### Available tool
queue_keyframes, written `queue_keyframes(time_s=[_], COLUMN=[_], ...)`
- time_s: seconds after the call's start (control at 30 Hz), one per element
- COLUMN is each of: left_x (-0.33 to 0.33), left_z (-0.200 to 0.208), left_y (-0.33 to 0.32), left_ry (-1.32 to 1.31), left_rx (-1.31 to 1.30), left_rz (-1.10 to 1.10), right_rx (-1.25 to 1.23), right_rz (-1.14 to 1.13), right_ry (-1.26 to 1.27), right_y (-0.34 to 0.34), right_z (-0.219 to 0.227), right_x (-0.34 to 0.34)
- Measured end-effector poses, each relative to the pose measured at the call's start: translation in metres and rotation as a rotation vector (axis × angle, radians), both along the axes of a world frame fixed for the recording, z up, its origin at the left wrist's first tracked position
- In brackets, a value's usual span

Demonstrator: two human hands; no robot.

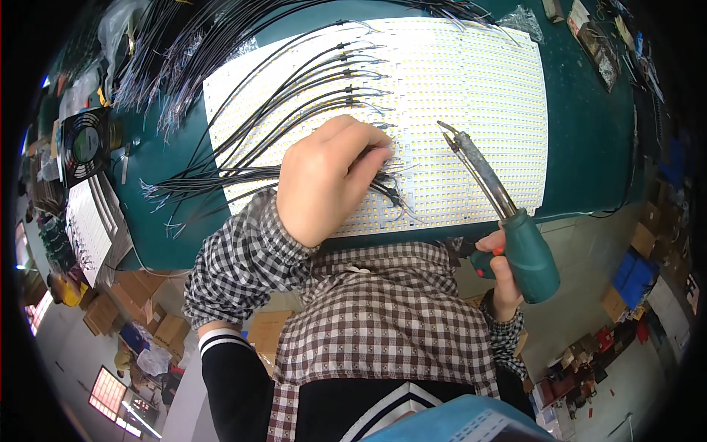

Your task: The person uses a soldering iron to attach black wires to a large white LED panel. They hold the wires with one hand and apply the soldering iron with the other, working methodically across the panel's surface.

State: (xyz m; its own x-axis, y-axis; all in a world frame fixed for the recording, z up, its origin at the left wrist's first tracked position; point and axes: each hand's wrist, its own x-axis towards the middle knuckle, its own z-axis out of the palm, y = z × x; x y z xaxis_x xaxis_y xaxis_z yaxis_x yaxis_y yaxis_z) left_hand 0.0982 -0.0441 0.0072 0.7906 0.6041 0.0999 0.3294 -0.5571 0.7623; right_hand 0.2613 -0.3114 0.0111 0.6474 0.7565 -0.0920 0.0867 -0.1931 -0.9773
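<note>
A white panel with rows of small yellow LEDs [479,81] lies on the table. Along its middle, several black cables [278,97] end in thin bared wires, spread in a row at the top and bunched lower down. My left hand [328,177] rests over the cables, thumb and forefinger pinched together at the wire ends; what they grip is hidden. My right hand [502,276] is wrapped round the handle of a green soldering gun [536,258]. Its metal tip points up and left, over the panel to the right of my left fingertips.
A green table [589,147] carries the panel. A thick bundle of black cables [177,59] lies at the far left, near a small black fan [85,146] and a stack of white sheets [96,228]. Clear plastic [521,23] and a box [593,48] sit at the far right.
</note>
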Motion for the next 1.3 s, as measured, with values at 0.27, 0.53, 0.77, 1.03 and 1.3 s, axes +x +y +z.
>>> queue_keyframes(time_s=[0.27,0.53,0.77,1.03,1.3], left_x=[0.008,0.014,0.015,0.017,0.019], left_z=[0.001,0.002,-0.004,-0.002,-0.002], left_y=[0.002,0.006,-0.002,0.002,0.008], left_ry=[0.046,0.104,0.060,0.094,0.103], left_rx=[-0.242,-0.173,-0.092,-0.089,-0.091], left_rz=[0.042,0.000,0.052,0.027,0.000], right_rx=[-0.014,-0.049,-0.046,-0.102,-0.123], right_rz=[-0.015,-0.005,-0.014,0.084,0.183], right_ry=[0.040,0.079,0.116,-0.020,-0.193], right_y=[-0.003,-0.007,-0.008,-0.010,-0.001], right_z=[0.000,0.004,0.002,0.003,0.006], right_x=[-0.001,-0.005,-0.010,-0.008,-0.006])
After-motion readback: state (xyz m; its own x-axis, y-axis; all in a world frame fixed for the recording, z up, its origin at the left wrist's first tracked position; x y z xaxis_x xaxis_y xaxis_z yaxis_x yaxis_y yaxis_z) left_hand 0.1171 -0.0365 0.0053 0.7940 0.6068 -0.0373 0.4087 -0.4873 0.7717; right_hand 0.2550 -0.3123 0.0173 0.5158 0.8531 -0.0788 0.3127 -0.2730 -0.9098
